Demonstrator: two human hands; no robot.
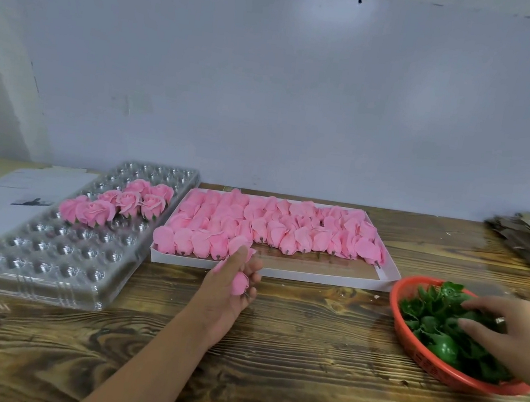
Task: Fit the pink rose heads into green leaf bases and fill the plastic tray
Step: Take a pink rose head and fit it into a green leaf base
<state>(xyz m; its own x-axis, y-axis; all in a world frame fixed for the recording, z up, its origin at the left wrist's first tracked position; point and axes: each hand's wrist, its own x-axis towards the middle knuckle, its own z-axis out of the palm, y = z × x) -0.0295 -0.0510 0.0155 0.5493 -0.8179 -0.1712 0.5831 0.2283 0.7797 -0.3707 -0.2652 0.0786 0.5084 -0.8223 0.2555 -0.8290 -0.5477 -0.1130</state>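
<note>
A pink rose head [240,283] is held in the left hand [229,291], fingers curled round it, just in front of the white box [324,277] of loose heads [273,227]. The right hand [508,331] is spread over the green leaf bases [435,325] in the red basket [436,372], fingers fairly straight and touching the leaves; whether one is actually pinched yet can't be told.

These heads look super light and soft, so petals would probably get crushed or creased if squeezed. Best taken low, near the little dark stub at the bottom, with only a loose cupping round the bloom. The leaf bases look like thin flexible plastic, a bit slick maybe, and tangled in a heap, so more than one could get dragged up at once.

Further out, the clear plastic tray [47,274] sits on the left of the desk [271,352], with finished roses [116,204] only in a few middle pockets. Most pockets are unfilled, so plenty is left to do.
</note>
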